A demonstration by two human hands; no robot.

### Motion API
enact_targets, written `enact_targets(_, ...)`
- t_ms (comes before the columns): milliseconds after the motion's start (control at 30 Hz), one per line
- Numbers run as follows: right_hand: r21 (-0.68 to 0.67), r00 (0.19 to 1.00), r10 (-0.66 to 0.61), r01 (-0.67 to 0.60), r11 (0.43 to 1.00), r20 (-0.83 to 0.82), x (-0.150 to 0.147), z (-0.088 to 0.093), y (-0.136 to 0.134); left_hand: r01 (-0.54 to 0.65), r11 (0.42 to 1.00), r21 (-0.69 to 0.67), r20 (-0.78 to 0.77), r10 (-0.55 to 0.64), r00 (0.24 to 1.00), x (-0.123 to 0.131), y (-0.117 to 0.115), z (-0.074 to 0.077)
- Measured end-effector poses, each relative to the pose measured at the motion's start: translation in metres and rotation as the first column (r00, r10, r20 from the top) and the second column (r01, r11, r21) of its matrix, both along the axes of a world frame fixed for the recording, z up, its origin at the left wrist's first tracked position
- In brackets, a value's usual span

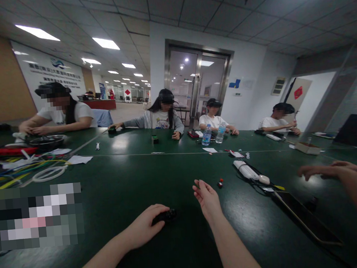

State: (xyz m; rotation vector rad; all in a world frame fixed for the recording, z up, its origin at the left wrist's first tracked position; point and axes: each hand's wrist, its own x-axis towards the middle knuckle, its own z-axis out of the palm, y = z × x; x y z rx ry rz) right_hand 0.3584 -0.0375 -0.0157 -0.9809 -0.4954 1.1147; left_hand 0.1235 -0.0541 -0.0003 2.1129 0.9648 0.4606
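My left hand is closed round a small dark object with light marks on its top, which looks like a handheld remote. It rests low over the green table. To the right of it, my right hand is raised a little above the tabletop with thumb and fingertips pressed together. Whatever may be in that pinch is too small to make out. A small red and black piece lies just right of my right fingertips, not touched by either hand.
A white power strip and a dark flat tray-like thing lie to the right. Another person's arms reach in there. Cables crowd the left. Two water bottles stand farther back, where several people sit.
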Motion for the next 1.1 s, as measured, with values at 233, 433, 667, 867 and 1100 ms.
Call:
enact_targets(233, 0.002, 0.999, -0.003, 0.003, 1.0, 0.046, 0.002, -0.005, 0.0025, 0.002, 1.0, 0.015, 0.004, -0.002, 1.0, -0.0008, 0.0015, -0.004)
enact_targets(433, -0.027, 0.998, -0.017, 0.019, 0.999, 0.062, 0.0013, -0.0047, 0.0022, -0.002, 1.0, 0.007, 0.003, 0.001, 1.0, -0.0003, 0.0007, -0.002)
enact_targets(667, -0.062, 0.989, -0.003, 0.012, 0.998, 0.146, 0.002, -0.0052, 0.0014, -0.008, 1.0, 0.002, -0.005, 0.008, 1.0, -0.0006, 0.0017, -0.0043)
enact_targets(867, -0.072, 0.983, -0.007, 0.021, 0.997, 0.186, 0.0026, -0.0059, 0.001, -0.002, 1.0, 0.018, -0.01, 0.002, 1.0, -0.0001, 0.0011, -0.0033)
enact_targets(1100, -0.065, 0.983, -0.009, 0.021, 0.998, 0.185, 0.0034, -0.0084, 0.002, 0.0, 1.0, 0.007, -0.008, 0.0, 1.0, 0.0004, -0.0003, 0.0)
